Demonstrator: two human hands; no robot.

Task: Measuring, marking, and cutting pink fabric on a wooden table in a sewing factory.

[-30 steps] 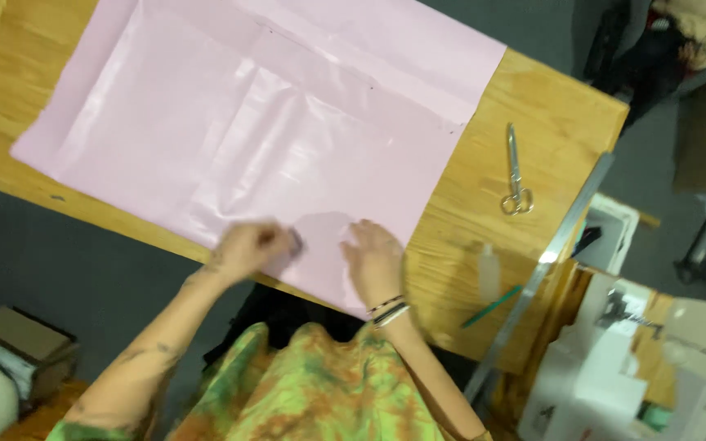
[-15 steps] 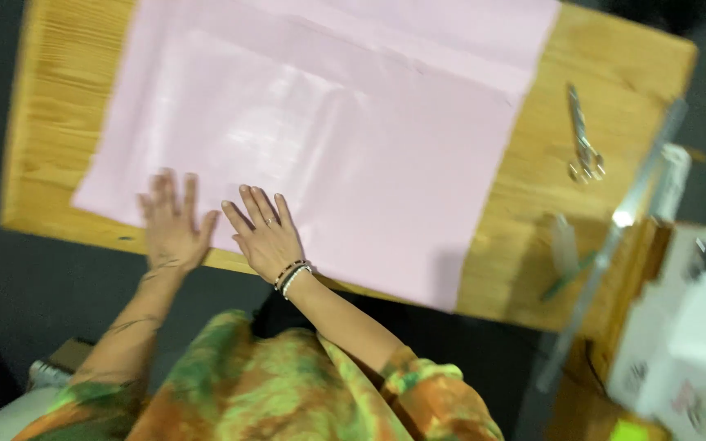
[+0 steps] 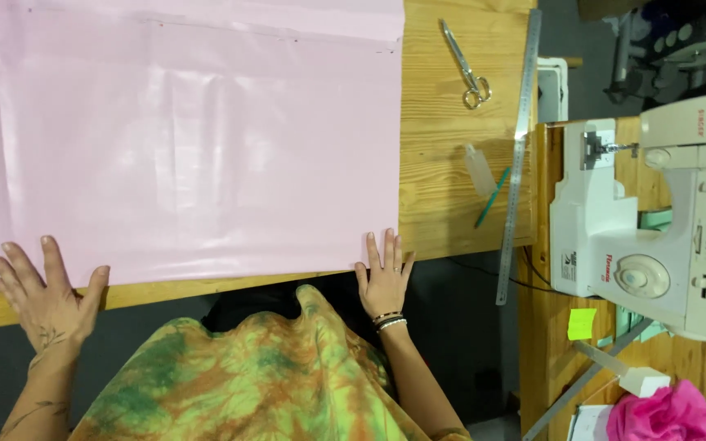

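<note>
A large sheet of shiny pink fabric (image 3: 189, 139) lies spread over a wooden table (image 3: 451, 188). My left hand (image 3: 46, 298) rests flat with fingers apart at the sheet's near left edge, on the table's front edge. My right hand (image 3: 384, 273), with dark bracelets at the wrist, lies flat with fingers apart at the sheet's near right corner. Neither hand holds anything.
Silver scissors (image 3: 467, 65), a long metal ruler (image 3: 518, 147), a green pen (image 3: 492, 198) and a small clear piece (image 3: 479, 169) lie on the table's right side. A white sewing machine (image 3: 655, 220) stands on a second wooden stand, with pink cloth (image 3: 663, 412) below it.
My hands have slid apart along the fabric's near edge, the left to the left end and the right to the right corner. The view has turned and shifted.
</note>
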